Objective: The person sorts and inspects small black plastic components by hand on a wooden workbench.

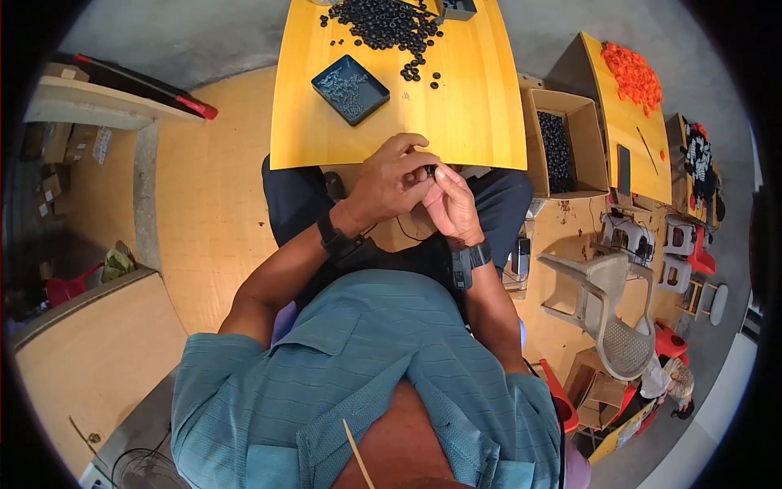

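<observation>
Looking down through the head view, I see both hands meeting just below the near edge of the tabletop [456, 122], over the lap. My left hand [389, 183] curls over from the left, its fingers closed on a small black ring [429, 170]; my right hand [450, 205] comes up under it, fingers pinched on the same piece, so the ring sits between the two sets of fingertips. Whether anything is being fitted into it is too small to tell. As for progress, I judge the work far from over: a large heap of black rings [389, 24] lies at the far end of the tabletop, with strays trailing toward a dark tray [350, 90] of small pale metal parts on its left half. A box [562, 143] to the right holds more black pieces. Room is fair: the near half of the tabletop is bare, though the hands work close to its edge, and the box and a grey chair [607, 301] crowd the right side.
</observation>
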A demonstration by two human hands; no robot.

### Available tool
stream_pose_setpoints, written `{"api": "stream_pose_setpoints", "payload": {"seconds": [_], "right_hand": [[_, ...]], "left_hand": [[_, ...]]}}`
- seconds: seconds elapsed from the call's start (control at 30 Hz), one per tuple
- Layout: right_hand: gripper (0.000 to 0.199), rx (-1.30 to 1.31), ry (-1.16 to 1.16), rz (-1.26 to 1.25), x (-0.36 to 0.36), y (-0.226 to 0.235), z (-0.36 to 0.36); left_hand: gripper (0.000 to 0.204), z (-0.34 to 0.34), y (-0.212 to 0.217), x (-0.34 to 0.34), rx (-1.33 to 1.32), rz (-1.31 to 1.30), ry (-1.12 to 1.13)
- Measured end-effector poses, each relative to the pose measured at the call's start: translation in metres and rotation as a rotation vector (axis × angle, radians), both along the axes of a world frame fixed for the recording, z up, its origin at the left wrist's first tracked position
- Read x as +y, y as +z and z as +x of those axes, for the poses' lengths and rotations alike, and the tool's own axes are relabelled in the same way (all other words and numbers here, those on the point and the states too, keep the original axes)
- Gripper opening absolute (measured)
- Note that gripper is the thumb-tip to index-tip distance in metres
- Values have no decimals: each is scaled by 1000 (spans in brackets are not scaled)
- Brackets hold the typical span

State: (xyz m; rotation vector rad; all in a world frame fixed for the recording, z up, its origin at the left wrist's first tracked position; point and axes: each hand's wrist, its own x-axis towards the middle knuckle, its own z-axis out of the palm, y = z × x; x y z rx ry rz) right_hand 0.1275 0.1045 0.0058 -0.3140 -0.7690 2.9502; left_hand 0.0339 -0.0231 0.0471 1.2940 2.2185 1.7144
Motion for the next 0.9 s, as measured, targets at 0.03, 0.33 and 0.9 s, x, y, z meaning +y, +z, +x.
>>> {"api": "stream_pose_setpoints", "payload": {"seconds": [0.03,0.33,0.9], "right_hand": [[34,-37,-46,-5,-4,3,-1],[35,50,46,-31,-6,4,4],[34,26,108,9,3,1,6]], "left_hand": [[26,-1,0,-2,1,-1,1],[24,-1,6,-6,25,-9,-39],[25,-5,-2,-6,-165,-12,-96]]}}
